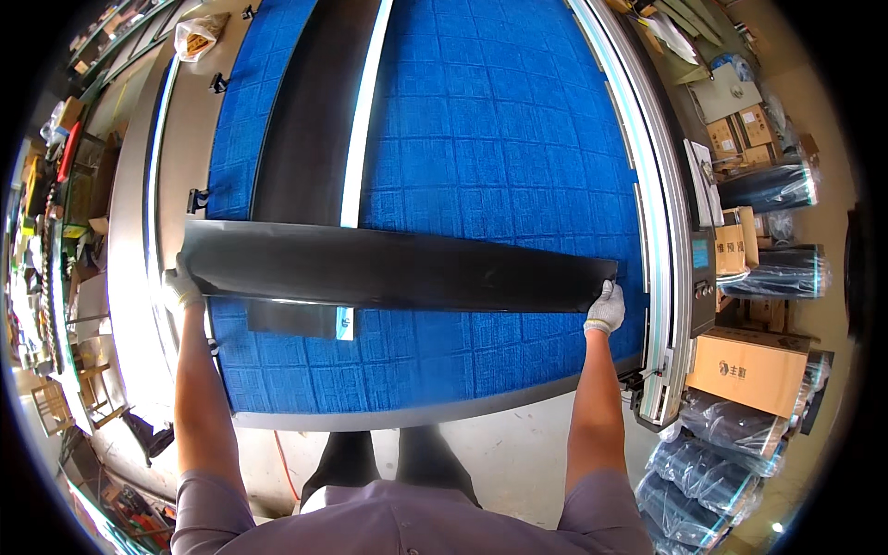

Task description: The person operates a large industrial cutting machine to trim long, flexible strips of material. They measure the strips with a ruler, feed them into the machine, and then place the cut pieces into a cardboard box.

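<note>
A wide, dark, glossy strip of sheet material (398, 266) stretches crosswise over the blue patterned bed (499, 166). My left hand (182, 283), in a whitish glove, grips its left end. At its right end, my gloved right hand (606, 308) holds the corner, thumb on top. Beneath it runs a second long dark strip (310, 120) lying lengthwise on the bed, bordered by a white band (366, 120). The near end of that lower strip shows below the held one; its middle is covered.
A metal rail (647, 166) with a control panel (703, 259) bounds the bed's right side. Black clamps (198, 200) line the left edge. A plastic bag (199, 37) lies at far left. Cardboard boxes (747, 370) and plastic-wrapped dark rolls (708, 472) are stacked on the right.
</note>
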### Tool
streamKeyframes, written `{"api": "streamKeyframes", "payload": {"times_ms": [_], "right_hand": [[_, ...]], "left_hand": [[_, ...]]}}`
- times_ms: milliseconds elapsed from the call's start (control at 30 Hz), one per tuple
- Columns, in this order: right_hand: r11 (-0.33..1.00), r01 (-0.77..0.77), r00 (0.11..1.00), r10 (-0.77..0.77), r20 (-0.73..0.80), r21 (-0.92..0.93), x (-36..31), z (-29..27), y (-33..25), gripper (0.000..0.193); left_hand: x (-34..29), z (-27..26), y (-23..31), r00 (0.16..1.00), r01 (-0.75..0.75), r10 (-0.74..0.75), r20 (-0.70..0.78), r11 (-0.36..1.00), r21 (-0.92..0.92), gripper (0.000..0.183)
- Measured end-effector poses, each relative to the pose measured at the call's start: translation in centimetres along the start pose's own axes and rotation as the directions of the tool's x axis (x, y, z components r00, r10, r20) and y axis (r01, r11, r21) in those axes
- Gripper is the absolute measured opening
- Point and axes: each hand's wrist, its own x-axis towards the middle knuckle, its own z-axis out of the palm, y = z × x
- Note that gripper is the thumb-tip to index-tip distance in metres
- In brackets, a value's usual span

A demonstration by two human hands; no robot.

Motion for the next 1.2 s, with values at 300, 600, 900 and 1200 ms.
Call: {"api": "streamKeyframes", "payload": {"times_ms": [300, 600, 900, 1200], "right_hand": [[1.0, -0.012, 0.983, 0.016, 0.182, -0.024, 0.8, -0.5, -1.0, 0.03], [0.099, -0.299, 0.953, -0.028, 0.303, 0.949, 11.3, -10.0, -11.1, 0.04], [-0.28, -0.381, 0.907, -0.298, 0.298, 0.881, 10.4, -19.3, -30.1, 0.111], [0.045, -0.924, 0.271, -0.624, 0.733, 0.38, -16.8, -7.7, -18.3, 0.103]], "left_hand": [[2.0, 0.4, -1.7, 0.977, 0.117, -0.075, 0.201, 0.971, -0.209, 0.067], [10.5, -12.5, -6.0, 0.774, 0.369, 0.493, 0.396, 0.157, -0.916, 0.025], [-0.3, -25.6, 2.6, 0.822, -0.54, 0.495, -0.282, 0.835, -0.106, 0.036], [-32.1, -20.9, 10.8, 0.164, -0.861, 0.986, -0.041, 0.123, -0.493, 0.019]]}}
